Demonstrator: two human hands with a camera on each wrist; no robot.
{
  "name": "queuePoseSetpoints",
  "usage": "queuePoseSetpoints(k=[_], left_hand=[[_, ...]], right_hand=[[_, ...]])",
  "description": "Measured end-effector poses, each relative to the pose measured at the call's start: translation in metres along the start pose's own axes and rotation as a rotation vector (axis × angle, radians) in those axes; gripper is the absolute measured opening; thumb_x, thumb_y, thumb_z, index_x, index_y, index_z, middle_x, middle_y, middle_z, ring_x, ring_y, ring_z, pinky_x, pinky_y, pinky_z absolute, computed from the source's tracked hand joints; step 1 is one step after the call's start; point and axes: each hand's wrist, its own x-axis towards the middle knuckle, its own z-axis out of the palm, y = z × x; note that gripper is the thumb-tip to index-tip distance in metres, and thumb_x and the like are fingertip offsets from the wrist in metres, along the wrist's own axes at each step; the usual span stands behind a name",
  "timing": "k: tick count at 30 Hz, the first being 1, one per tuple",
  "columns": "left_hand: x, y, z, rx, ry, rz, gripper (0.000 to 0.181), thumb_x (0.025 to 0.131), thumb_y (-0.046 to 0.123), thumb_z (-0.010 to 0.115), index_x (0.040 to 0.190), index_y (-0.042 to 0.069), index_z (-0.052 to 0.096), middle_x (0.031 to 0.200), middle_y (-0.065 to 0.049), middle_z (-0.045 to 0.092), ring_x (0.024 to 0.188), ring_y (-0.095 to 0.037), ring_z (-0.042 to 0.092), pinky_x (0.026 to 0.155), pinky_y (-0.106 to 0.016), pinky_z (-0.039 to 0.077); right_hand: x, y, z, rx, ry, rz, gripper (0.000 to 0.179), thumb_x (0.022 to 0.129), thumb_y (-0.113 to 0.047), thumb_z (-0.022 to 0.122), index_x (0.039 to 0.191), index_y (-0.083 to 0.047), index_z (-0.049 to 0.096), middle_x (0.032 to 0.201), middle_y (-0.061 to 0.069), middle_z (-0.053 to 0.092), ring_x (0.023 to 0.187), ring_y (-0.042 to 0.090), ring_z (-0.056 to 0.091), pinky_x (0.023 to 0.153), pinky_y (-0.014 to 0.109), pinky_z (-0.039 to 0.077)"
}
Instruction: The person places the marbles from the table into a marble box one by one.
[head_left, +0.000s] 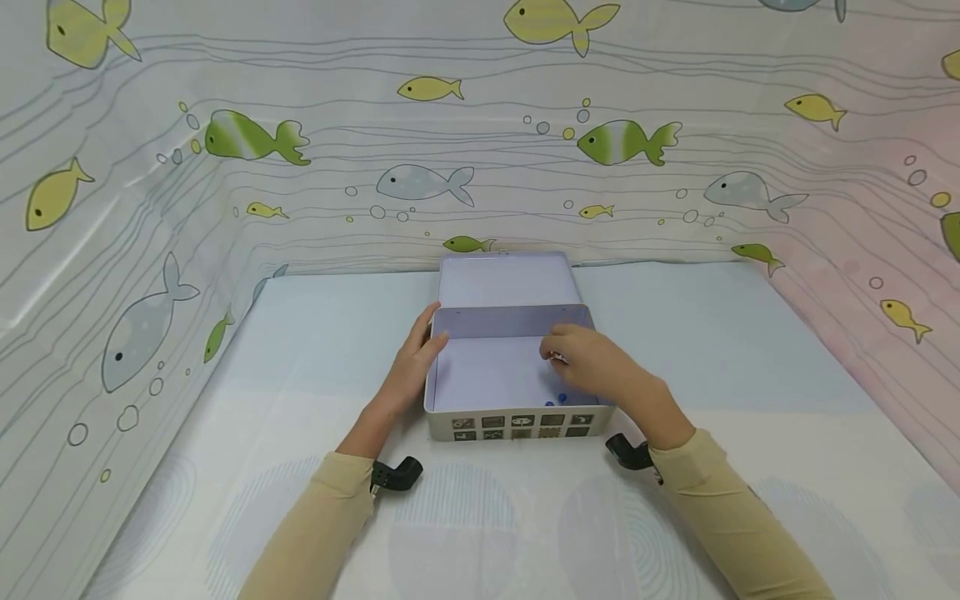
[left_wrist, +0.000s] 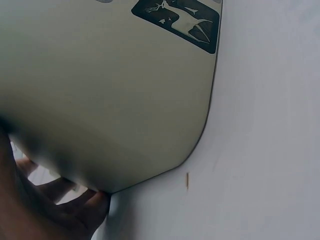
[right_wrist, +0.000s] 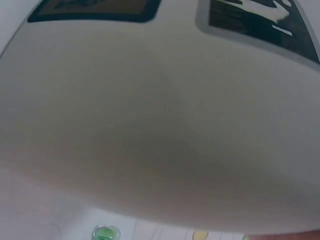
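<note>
A pale lilac box [head_left: 487, 367] stands on the table with its hinged lid [head_left: 510, 279] tipped back; small pictures mark its front. My left hand [head_left: 411, 367] grips the left wall, thumb over the rim and fingers outside. In the left wrist view the fingers of that left hand [left_wrist: 75, 207] curl at the box's edge [left_wrist: 150, 130]. Over the right part of the box, my right hand [head_left: 592, 358] pinches a small whitish thing [head_left: 557, 356], mostly hidden by the fingers. Below it, small blue pieces [head_left: 562, 398] lie on the box floor. The box wall [right_wrist: 160, 125] fills most of the right wrist view.
A pale blue and white cloth [head_left: 712, 350] covers the table around the box. Behind and at both sides rises a sheet [head_left: 337, 125] printed with fish. Black wrist cameras [head_left: 397, 473] are strapped beneath both wrists, close to the tabletop.
</note>
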Motion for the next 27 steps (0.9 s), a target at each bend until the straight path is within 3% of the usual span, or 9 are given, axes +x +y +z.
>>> queuePoseSetpoints(k=[12,19,27], left_hand=[[-0.001,0.0,0.002,-0.006,0.0,-0.006,0.061,0.107,0.031,0.036,0.161,0.021,0.011,0.169,-0.006,0.006,0.156,-0.033,0.009,0.125,-0.053,0.015],[0.016,-0.032,0.003,-0.014,0.018,0.004,0.06,0.106,0.04,0.037,0.159,0.034,0.011,0.169,0.001,0.006,0.156,-0.028,0.008,0.125,-0.052,0.013],[0.017,-0.039,0.006,0.001,0.053,0.034,0.06,0.104,0.049,0.037,0.158,0.038,0.014,0.168,0.004,0.011,0.156,-0.028,0.013,0.124,-0.054,0.016]], right_hand=[[0.0,-0.007,0.006,-0.057,-0.051,-0.03,0.014,0.087,-0.003,0.068,0.096,-0.012,0.074,0.092,-0.002,0.067,0.082,0.013,0.063,0.073,0.03,0.054],[-0.001,-0.007,0.008,-0.071,-0.061,-0.025,0.014,0.088,-0.003,0.066,0.094,-0.013,0.074,0.092,-0.001,0.068,0.08,0.013,0.062,0.071,0.03,0.053],[-0.002,-0.009,0.006,-0.092,-0.091,0.004,0.01,0.089,-0.006,0.067,0.092,-0.013,0.074,0.087,-0.002,0.067,0.075,0.011,0.059,0.066,0.029,0.052]])
